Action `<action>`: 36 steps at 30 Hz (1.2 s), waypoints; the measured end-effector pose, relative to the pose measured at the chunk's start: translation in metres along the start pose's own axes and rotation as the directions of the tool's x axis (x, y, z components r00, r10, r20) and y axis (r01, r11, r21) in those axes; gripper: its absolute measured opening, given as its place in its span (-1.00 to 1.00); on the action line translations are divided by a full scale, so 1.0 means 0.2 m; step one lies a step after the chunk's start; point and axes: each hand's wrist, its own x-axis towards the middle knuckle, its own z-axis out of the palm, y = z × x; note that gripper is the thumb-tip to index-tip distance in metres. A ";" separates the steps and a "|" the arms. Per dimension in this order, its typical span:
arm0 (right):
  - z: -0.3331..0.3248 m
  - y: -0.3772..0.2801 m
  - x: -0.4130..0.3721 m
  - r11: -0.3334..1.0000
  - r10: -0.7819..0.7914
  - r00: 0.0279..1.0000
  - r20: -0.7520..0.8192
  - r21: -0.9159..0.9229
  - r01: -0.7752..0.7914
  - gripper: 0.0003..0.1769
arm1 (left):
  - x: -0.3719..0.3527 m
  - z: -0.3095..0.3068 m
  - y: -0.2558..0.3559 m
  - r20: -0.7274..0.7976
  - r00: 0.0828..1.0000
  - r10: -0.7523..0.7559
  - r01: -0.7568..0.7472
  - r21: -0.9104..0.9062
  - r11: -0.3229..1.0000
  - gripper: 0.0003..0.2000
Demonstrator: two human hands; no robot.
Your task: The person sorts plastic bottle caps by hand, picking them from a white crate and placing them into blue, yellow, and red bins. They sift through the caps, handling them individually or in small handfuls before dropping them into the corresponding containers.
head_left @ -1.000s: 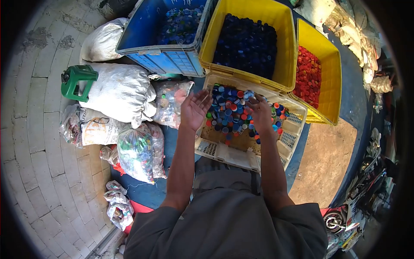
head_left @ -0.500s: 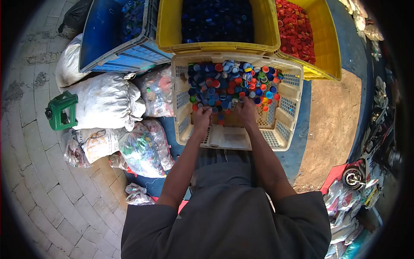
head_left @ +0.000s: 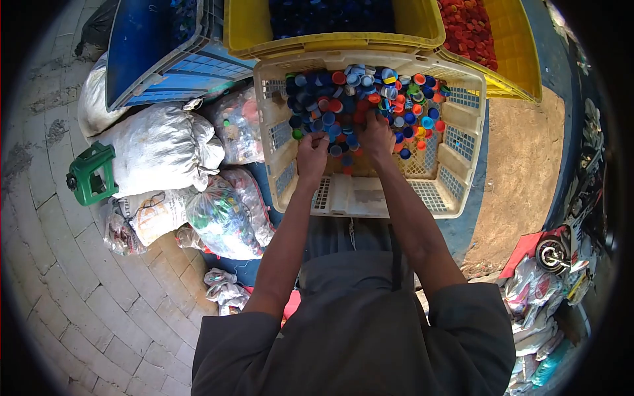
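Note:
A white plastic crate [head_left: 472, 132] holds a heap of loose bottle caps [head_left: 328, 119], mostly blue and red with some green, orange and white ones. My left hand [head_left: 312, 155] is over the near left edge of the heap, its fingers curled together; whatever is between them cannot be made out. Further right, my right hand [head_left: 377, 137] reaches down among red and blue caps near the middle. Its fingers are bent and their tips are partly hidden, so any cap in them does not show clearly.
Behind the crate stand a yellow bin [head_left: 333, 45] of dark blue caps, another yellow bin [head_left: 518, 59] of red caps and a blue crate [head_left: 181, 76]. Stuffed sacks [head_left: 155, 145], clear bags [head_left: 224, 221] and a green plastic container [head_left: 92, 173] lie left. Cardboard [head_left: 515, 185] lies right.
The view has shifted, so the crate appears larger and higher. My right hand has moved deeper into the heap, while my left hand stays near its left edge.

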 end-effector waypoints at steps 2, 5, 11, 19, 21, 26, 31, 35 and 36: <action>-0.01 -0.02 0.00 0.999 0.034 0.999 0.013 0.041 -0.034 -0.63 | 0.03 0.03 0.01 -0.015 0.996 0.090 -0.089 0.069 0.994 -0.74; -0.03 -0.02 -0.03 0.985 0.068 0.998 0.002 0.157 -0.067 -0.69 | 0.05 0.07 0.10 -0.013 0.972 0.233 -0.223 0.232 0.947 -0.71; -0.03 0.01 -0.08 0.964 0.076 0.996 -0.053 0.261 -0.060 -0.69 | 0.23 0.11 0.14 0.102 0.796 0.597 -0.562 0.491 0.666 -0.52; 0.01 -0.05 -0.05 0.994 0.066 0.998 0.012 0.080 -0.067 -0.63 | 0.31 0.12 0.21 0.269 0.734 0.624 -0.600 0.687 0.410 -0.44; 0.01 -0.03 -0.05 0.995 0.055 0.998 0.009 0.079 -0.056 -0.64 | 0.32 0.12 0.22 0.279 0.727 0.628 -0.594 0.715 0.369 -0.47; -0.03 0.01 -0.09 0.984 0.048 0.998 -0.044 0.172 -0.040 -0.65 | 0.37 0.12 0.21 0.300 0.773 0.559 -0.587 0.673 0.450 -0.57; -0.07 0.09 -0.15 0.910 0.096 0.994 -0.060 0.411 -0.063 -0.62 | 0.33 0.11 0.22 0.243 0.798 0.551 -0.574 0.585 0.573 -0.59; -0.13 0.09 -0.20 0.791 0.228 0.974 -0.003 0.584 -0.183 -0.58 | 0.22 0.09 0.20 0.114 0.807 0.579 -0.563 0.443 0.698 -0.62; -0.13 0.10 -0.20 0.756 0.232 0.973 0.018 0.626 -0.192 -0.57 | 0.18 0.09 0.19 0.077 0.799 0.597 -0.567 0.426 0.705 -0.63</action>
